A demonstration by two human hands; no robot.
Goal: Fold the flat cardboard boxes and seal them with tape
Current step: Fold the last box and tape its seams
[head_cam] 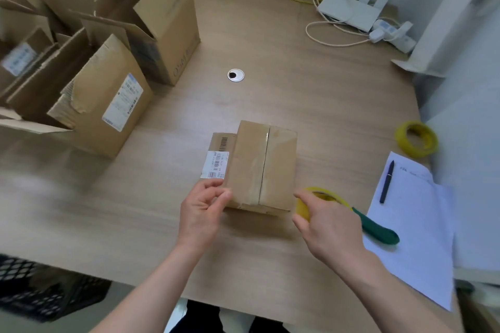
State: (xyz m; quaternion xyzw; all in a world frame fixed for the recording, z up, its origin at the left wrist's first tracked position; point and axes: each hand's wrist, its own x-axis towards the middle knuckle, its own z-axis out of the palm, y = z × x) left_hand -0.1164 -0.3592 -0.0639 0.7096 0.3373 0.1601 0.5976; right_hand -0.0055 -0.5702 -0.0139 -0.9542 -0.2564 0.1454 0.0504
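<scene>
Hands work at the near edge of the wooden table (311, 94). Left hand (201, 209) sits at the near-left corner of the small closed box (261, 167), thumb and fingers curled together at the corner; whether they pinch anything, cannot tell. Right hand (328, 227) grips the yellow tape roll (319, 201) just right of the box's near-right corner. Green-handled tool (378, 228) lies beside it on white paper (414, 224), with 1 pen (386, 181). Farther right, a 2nd yellow roll (416, 138). Far left, several open cardboard boxes (108, 67) stand clustered.
</scene>
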